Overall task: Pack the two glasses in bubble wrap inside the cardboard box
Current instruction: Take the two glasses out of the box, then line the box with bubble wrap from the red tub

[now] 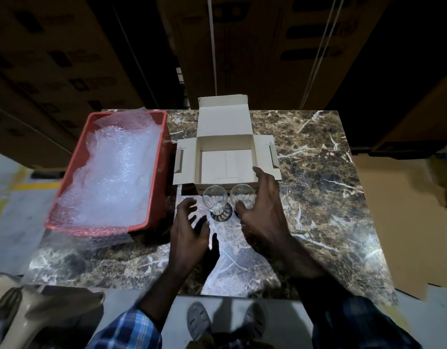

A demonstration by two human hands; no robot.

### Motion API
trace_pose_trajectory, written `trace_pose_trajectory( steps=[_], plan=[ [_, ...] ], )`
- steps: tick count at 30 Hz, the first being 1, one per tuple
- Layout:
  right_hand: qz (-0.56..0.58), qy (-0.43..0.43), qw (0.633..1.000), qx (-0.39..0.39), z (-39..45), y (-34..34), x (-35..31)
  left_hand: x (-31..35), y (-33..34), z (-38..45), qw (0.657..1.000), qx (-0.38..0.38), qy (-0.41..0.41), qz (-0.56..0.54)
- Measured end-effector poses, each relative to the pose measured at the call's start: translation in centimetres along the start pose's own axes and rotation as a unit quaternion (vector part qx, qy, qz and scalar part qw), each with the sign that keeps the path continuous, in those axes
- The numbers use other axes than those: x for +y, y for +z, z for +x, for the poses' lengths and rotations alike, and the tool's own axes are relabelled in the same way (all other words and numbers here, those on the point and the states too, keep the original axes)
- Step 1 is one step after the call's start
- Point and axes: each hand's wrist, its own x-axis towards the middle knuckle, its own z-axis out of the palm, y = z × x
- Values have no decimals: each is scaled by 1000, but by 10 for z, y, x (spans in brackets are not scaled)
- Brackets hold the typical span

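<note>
We see 2 clear stemmed glasses standing upright at centre frame on the marble table (pixel 318 172), just in front of the near wall of the open cardboard box (pixel 226 157). The left glass (pixel 215 197) and right glass (pixel 243 195) stand side by side, v. close, maybe touching at the rims; can't tell. The box sits at centre, lid and side flaps open, nothing inside. The bubble wrap (pixel 116 170) lies heaped in the red plastic tray (pixel 157 157) at left of frame, w/ 1 sheet hanging over the tray's near edge.

Our left hand (pixel 189 233) hovers below-left of the left glass, fingers spread, holding nothing. Our right hand (pixel 262 210) curves round the right glass, thumb near the bowl, fingers spread past it toward the box; whether it actually touches the glass we can't tell.

We judge these glasses light, rigid, smooth, slippery and fragile, esp. at the thin stem and rim. Best to take each by the bowl or low on the stem near the foot, 1 at a time, and keep them from knocking together. The wrap is soft, light and floppy, so it probably needs both hands to spread.
</note>
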Motion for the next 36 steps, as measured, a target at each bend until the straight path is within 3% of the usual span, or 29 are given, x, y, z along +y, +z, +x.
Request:
trace_pose_trajectory(
  steps=[8, 13, 19, 23, 28, 36],
  plan=[
    [17, -97, 995, 29, 14, 0, -31, 50, -34, 8, 984, 53, 163, 48],
    [15, -159, 986, 46, 17, 11, -57, 61, -70, 23, 971, 87, 199, 104],
    [-12, -276, 961, 0, 10, 47, -100, 27, -136, 42, 963, 95, 199, 157],
    [-28, -312, 949, -36, 7, 80, -130, 0, -182, 56, 971, 42, 152, 178],
    [-53, -301, 951, -52, 6, 117, -163, -33, -235, 82, 958, -43, 121, 256],
    [-115, -265, 953, -87, 7, 161, -192, -76, -280, 124, 878, -225, 160, 392]
  ],
)
